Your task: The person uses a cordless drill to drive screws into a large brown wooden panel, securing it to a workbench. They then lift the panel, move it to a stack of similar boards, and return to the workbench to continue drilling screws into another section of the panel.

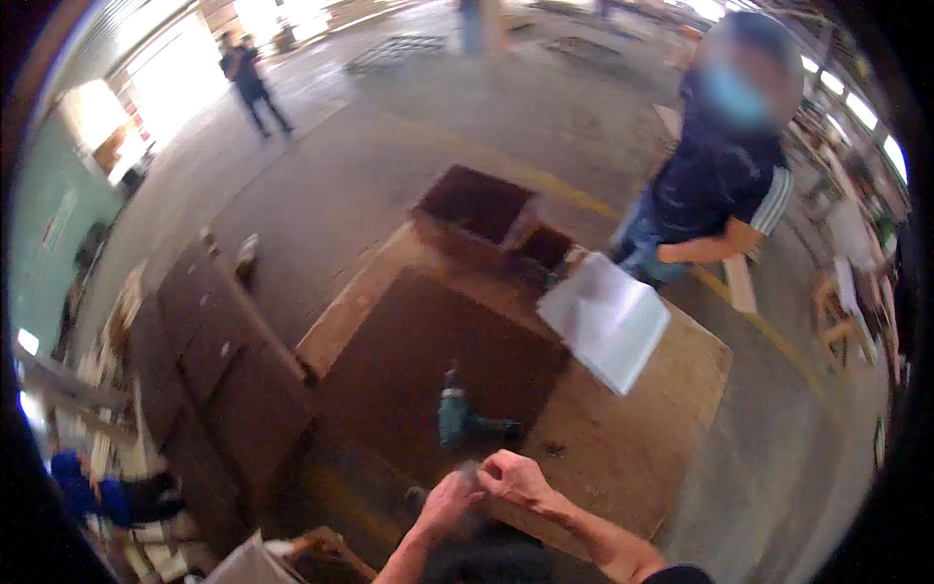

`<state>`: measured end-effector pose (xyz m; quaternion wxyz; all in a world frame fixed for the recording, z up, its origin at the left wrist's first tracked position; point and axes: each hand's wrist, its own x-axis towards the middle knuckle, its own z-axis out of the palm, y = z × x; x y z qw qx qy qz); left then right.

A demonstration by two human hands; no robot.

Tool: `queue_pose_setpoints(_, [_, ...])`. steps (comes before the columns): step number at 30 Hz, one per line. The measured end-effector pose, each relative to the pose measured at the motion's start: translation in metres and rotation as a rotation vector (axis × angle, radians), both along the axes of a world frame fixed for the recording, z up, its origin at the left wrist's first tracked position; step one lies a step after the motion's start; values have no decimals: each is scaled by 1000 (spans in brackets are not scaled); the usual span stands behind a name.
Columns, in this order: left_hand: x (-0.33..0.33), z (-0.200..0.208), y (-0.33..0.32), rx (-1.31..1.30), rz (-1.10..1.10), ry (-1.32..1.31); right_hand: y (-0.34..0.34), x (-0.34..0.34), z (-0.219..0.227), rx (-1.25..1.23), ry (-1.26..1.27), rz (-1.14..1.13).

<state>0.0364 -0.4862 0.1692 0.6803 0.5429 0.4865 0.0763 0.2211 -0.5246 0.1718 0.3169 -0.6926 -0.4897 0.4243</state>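
My left hand (450, 499) and my right hand (520, 480) meet at the near edge of the work table, fingers drawn together. Between the fingertips is something small and greyish, too blurred to name. Just beyond them a teal power drill (452, 419) lies on a large dark brown panel (418, 341), its bit pointing away from me and its handle toward the right. Neither hand touches the drill.
The panel rests on a wooden table top (623, 428). At its far side stand a dark brown open box (457, 238) and white papers (608, 321). Beside them stands a person (710, 185). Brown boards (209, 360) lean at the left; another person (255, 83) stands far off.
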Motion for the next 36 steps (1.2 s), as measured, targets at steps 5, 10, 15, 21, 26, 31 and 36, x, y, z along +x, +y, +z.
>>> queue_pose_setpoints(5, [6, 2, 2, -522, 191, -350, -12, -33, 13, -55, -89, 1])
queue_pose_setpoints(10, [-37, -5, 22, -721, 193, -490, -1, -69, 8, -34, -164, 103])
queue_pose_setpoints(15, [-85, -12, 54, -635, 135, -492, 36, -102, 17, -211, 160, 159])
queue_pose_setpoints(21, [-177, -48, 96, -527, 186, -434, 98, -118, -8, -115, -118, 10])
queue_pose_setpoints(26, [-252, -62, 115, -500, 425, -512, 114, -54, -96, -93, -739, 99])
queue_pose_setpoints(31, [-287, -75, 103, -499, 587, -489, 92, 8, -198, -177, -745, 176])
queue_pose_setpoints(36, [-277, -102, 49, -388, 762, -662, 145, -72, -67, -366, -509, 378])
